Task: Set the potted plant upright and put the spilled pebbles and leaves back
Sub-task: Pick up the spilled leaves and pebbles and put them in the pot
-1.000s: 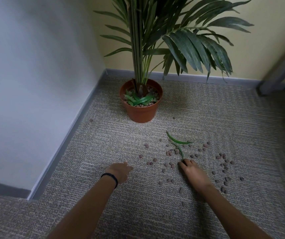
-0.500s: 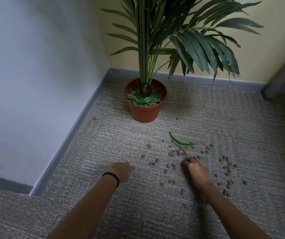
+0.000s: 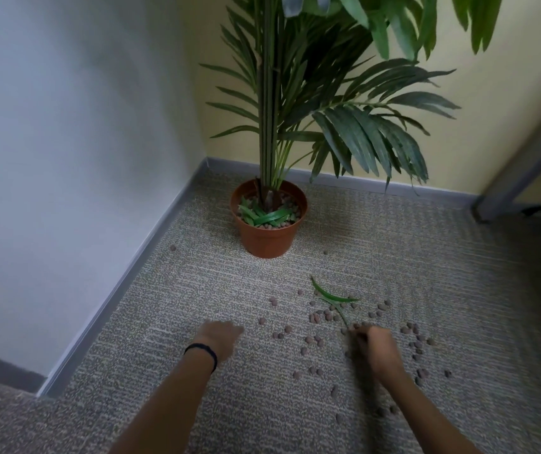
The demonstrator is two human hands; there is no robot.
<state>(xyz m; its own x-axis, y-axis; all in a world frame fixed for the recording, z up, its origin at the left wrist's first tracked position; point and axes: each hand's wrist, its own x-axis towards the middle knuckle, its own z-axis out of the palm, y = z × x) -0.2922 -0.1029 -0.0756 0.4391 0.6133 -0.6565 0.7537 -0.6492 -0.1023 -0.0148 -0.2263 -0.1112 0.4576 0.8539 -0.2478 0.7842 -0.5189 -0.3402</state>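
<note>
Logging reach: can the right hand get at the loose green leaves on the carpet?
Probably yes: the right hand sits at the near tip of the loose green leaves, nothing covering them.

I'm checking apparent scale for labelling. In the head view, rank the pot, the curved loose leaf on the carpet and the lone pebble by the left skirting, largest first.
1. pot
2. curved loose leaf, smaller though nearer the camera
3. lone pebble

grey carpet (image 3: 426, 257), white wall (image 3: 66, 126), yellow wall (image 3: 492, 93)
</note>
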